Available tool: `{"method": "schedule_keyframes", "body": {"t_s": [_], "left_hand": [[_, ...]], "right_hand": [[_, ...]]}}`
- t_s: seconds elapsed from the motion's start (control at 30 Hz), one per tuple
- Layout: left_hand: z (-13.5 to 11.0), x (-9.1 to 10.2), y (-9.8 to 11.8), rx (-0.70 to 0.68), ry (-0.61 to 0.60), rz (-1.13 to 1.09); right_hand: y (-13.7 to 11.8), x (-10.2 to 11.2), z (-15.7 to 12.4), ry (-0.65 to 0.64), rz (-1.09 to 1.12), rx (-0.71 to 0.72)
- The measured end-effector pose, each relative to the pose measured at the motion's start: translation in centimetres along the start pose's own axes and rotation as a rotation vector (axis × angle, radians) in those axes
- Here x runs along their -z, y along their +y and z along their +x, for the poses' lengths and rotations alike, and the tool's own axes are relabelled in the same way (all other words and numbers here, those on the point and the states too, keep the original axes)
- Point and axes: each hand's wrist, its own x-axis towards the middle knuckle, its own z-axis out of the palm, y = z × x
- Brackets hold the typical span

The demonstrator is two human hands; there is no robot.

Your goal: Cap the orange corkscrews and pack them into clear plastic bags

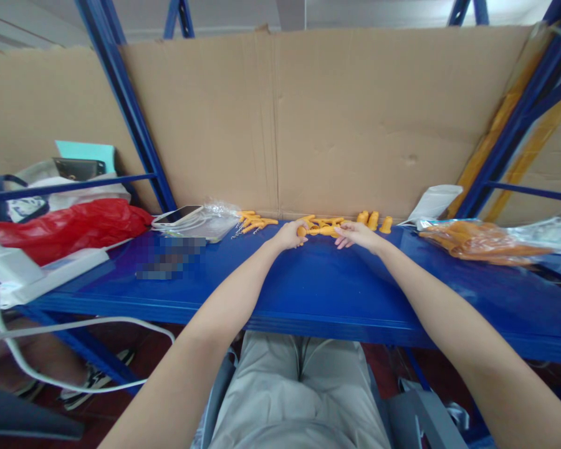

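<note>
My left hand (292, 236) is closed round a yellow plastic piece (302, 231) whose round end faces me, near the back of the blue shelf. My right hand (354, 234) pinches the right end of another yellow plastic part (326, 231) between thumb and forefinger, its other fingers loosely curled. Behind both hands lie more yellow handle-like pieces (325, 221), partly hidden. Yellow-handled corkscrews (255, 222) with metal spirals rest left of my left hand. Several yellow sleeve-like pieces (374, 221) stand or lean just right of my right hand.
A cardboard panel (355, 118) closes off the back. On the left are a phone (182, 215), clear plastic bags, a red bag (75, 227) and a white cable (9, 343). To the right lies a clear bag of orange pieces (481, 240). Blue posts (131, 112) frame the shelf.
</note>
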Motion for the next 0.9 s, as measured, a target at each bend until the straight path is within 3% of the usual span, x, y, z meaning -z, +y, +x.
{"method": "schedule_keyframes", "body": {"t_s": [0.43, 0.63, 0.9], "left_hand": [[-0.2, 0.4, 0.4, 0.01, -0.002, -0.035], [-0.1, 0.3, 0.1, 0.007, 0.003, -0.03], [-0.1, 0.3, 0.2, 0.014, -0.005, -0.017]], "right_hand": [[-0.9, -0.8, -0.9, 0.008, 0.01, -0.107], [-0.1, -0.1, -0.5, -0.017, 0.051, 0.042], [0.2, 0.2, 0.0, -0.038, 0.018, 0.103]]}}
